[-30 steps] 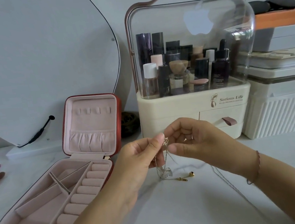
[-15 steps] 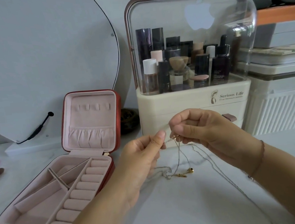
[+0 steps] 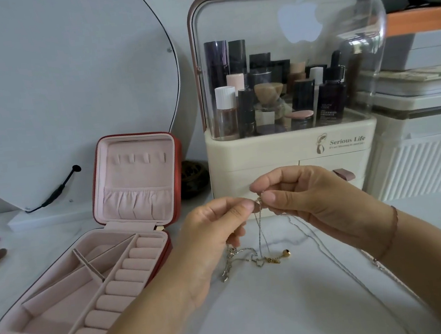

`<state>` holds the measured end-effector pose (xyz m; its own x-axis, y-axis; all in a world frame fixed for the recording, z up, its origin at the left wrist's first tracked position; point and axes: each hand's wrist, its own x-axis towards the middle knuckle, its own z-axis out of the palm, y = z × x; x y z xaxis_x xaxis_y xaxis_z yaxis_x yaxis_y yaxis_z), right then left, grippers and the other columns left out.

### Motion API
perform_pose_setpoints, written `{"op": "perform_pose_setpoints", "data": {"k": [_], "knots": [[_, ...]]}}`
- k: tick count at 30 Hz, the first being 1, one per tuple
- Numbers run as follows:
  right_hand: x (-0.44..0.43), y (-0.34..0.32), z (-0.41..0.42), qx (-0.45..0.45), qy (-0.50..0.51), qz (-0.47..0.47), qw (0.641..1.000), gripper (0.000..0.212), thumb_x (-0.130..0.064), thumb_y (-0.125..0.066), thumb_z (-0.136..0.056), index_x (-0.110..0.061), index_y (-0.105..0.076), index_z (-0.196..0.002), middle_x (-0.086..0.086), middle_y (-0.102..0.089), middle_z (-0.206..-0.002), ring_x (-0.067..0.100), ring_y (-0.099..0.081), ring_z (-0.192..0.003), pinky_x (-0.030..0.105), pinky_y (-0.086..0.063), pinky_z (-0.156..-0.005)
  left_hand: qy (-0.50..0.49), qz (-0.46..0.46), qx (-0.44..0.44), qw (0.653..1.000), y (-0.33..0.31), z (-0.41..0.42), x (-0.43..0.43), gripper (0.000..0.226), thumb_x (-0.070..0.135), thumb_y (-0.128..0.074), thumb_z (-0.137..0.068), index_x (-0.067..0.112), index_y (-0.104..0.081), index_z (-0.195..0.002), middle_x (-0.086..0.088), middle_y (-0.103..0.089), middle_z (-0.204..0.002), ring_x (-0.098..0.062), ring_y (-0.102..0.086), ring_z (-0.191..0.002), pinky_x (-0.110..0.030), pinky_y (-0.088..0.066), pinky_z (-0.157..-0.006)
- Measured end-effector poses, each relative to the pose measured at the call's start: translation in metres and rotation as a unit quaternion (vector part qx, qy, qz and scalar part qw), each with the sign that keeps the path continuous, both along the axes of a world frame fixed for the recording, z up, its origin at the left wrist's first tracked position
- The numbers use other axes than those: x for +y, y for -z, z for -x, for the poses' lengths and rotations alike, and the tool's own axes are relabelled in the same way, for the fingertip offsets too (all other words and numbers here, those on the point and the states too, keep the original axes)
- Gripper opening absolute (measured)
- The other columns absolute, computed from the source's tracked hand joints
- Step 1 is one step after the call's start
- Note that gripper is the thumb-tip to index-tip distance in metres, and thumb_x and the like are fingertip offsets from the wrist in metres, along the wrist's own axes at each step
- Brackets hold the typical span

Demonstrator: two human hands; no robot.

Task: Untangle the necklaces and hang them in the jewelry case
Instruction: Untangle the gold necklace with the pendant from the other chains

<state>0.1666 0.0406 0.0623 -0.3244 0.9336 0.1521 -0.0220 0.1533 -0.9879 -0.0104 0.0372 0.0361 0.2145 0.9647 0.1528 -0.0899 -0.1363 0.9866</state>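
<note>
Pale wall (image 3: 167,2) behind a white tabletop (image 3: 285,310), mirror (image 3: 54,89) at left.

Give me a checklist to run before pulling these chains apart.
1. Grip on the necklaces: ok. The left hand and right hand pinch them close together above the table.
2. Necklaces untangled: not ok. Strands cross and bunch on the table below.
3. Jewelry case open: ok. The lid stands upright.
4. Lid hooks free: ok. Nothing hangs there.
5. Which strand belongs to which necklace: cannot tell.
</note>
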Motion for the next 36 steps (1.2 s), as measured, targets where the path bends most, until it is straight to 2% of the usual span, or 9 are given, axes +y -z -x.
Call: {"op": "perform_pose_setpoints", "data": {"k": [5, 10, 14, 19, 21, 25, 29, 32, 36], "knots": [[0.000, 0.000, -0.002, -0.028, -0.006, -0.018, 0.999, 0.024, -0.010, -0.072, -0.067, -0.010, -0.075, -0.091, 0.013, -0.073, -0.099, 0.023, -0.067, -0.100, 0.021, -0.050, -0.090, -0.002, 0.002, -0.035, 0.999, -0.001, 0.000, 0.000, 0.014, 0.020, -0.063, -0.083, 0.011, -0.069, -0.074, -0.002, -0.053, -0.062, -0.009, -0.041, -0.050, -0.017, -0.033, -0.048], [-0.002, 0.000, 0.001, -0.072, 0.036, -0.063, 0.995, 0.021, -0.009, -0.074, -0.065, -0.008, -0.073, -0.085, 0.008, -0.074, -0.085, 0.016, -0.068, -0.080, 0.018, -0.053, -0.077, -0.014, 0.011, -0.029, 0.999, -0.006, 0.000, -0.002, 0.025, 0.037, -0.065, -0.070, 0.020, -0.065, -0.052, -0.006, -0.040, -0.064, -0.005, -0.027, -0.041, -0.015, -0.024, -0.043], [-0.003, -0.001, 0.004, -0.089, 0.072, -0.109, 0.987, 0.022, -0.016, -0.076, -0.060, -0.008, -0.070, -0.080, 0.014, -0.071, -0.080, 0.017, -0.066, -0.074, 0.018, -0.054, -0.073, -0.027, 0.015, -0.039, 0.999, -0.003, -0.001, -0.001, 0.025, 0.041, -0.063, -0.071, 0.019, -0.065, -0.060, -0.001, -0.049, -0.059, -0.009, -0.040, -0.049, -0.017, -0.032, -0.046], [-0.002, 0.000, 0.003, -0.144, 0.098, -0.169, 0.970, 0.019, -0.006, -0.081, -0.067, -0.016, -0.068, -0.077, 0.008, -0.070, -0.077, 0.022, -0.064, -0.073, 0.019, -0.053, -0.073, -0.038, 0.004, -0.037, 0.999, 0.005, 0.000, 0.004, 0.032, 0.050, -0.069, -0.074, 0.019, -0.071, -0.070, -0.008, -0.073, -0.097, -0.024, -0.064, -0.095, -0.032, -0.048, -0.088], [-0.002, 0.001, 0.003, -0.163, 0.102, -0.186, 0.964, 0.023, -0.003, -0.080, -0.069, -0.020, -0.067, -0.075, 0.005, -0.069, -0.076, 0.019, -0.062, -0.073, 0.018, -0.050, -0.073, -0.026, 0.006, -0.050, 0.998, 0.005, 0.000, 0.005, 0.033, 0.045, -0.068, -0.075, 0.012, -0.072, -0.076, -0.007, -0.073, -0.094, -0.023, -0.065, -0.098, -0.034, -0.047, -0.095], [-0.003, 0.002, 0.004, -0.197, 0.114, -0.214, 0.950, 0.023, -0.007, -0.081, -0.069, -0.024, -0.066, -0.074, -0.002, -0.067, -0.076, 0.015, -0.060, -0.072, 0.016, -0.048, -0.072, -0.003, 0.008, -0.076, 0.997, -0.001, -0.002, 0.000, 0.021, 0.037, -0.066, -0.068, 0.017, -0.068, -0.063, -0.004, -0.069, -0.076, -0.013, -0.065, -0.075, -0.027, -0.051, -0.076], [-0.003, 0.002, 0.006, -0.152, 0.105, -0.201, 0.962, 0.019, -0.024, -0.079, -0.066, -0.016, -0.068, -0.079, 0.002, -0.070, -0.076, 0.021, -0.064, -0.073, 0.023, -0.053, -0.073, 0.006, 0.030, -0.077, 0.997, -0.005, 0.000, -0.003, 0.026, 0.036, -0.062, -0.074, 0.010, -0.065, -0.073, -0.006, -0.064, -0.071, -0.011, -0.048, -0.050, -0.018, -0.036, -0.048], [-0.003, 0.002, 0.005, -0.090, 0.084, -0.166, 0.978, 0.026, -0.025, -0.073, -0.066, -0.007, -0.067, -0.083, 0.002, -0.070, -0.074, 0.015, -0.063, -0.070, 0.020, -0.053, -0.069, 0.018, 0.011, -0.039, 0.999, -0.006, 0.000, -0.004, 0.030, 0.036, -0.058, -0.079, 0.007, -0.062, -0.081, 0.000, -0.064, -0.065, -0.009, -0.035, -0.043, -0.017, -0.025, -0.044], [0.000, 0.003, 0.005, -0.055, 0.068, -0.133, 0.987, 0.025, -0.020, -0.063, -0.077, 0.000, -0.059, -0.090, 0.007, -0.070, -0.074, 0.017, -0.064, -0.070, 0.025, -0.054, -0.069, -0.002, -0.002, 0.004, 1.000, -0.003, 0.000, -0.003, 0.032, 0.036, -0.058, -0.080, 0.004, -0.061, -0.082, 0.009, -0.057, -0.050, -0.007, -0.035, -0.041, -0.015, -0.029, -0.044]]}}
